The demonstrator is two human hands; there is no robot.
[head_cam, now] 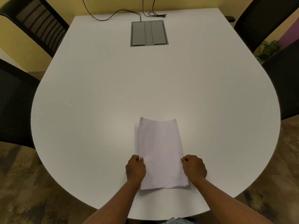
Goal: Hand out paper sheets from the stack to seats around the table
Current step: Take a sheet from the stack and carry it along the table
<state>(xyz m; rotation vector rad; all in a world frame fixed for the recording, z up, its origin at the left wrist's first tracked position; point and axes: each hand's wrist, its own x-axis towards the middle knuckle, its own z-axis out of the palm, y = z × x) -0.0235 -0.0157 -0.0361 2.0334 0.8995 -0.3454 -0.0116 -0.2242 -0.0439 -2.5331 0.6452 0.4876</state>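
A stack of white paper sheets [160, 152] lies on the white table [113, 94] near its front edge, lengthwise away from me. Its top sheets bow upward a little at the far end. My left hand [135, 169] pinches the stack's left edge with thumb and fingers curled. On the opposite side, my right hand [194, 168] grips the right edge the same way. Both forearms reach in from the bottom of the view.
A grey cable box [149, 33] is set into the table at the far end, with black cables [113, 15] trailing off the back. Black chairs stand at the left [40, 25], the near left [14, 107] and the right [265, 21]. A small plant [267, 49] sits at the right.
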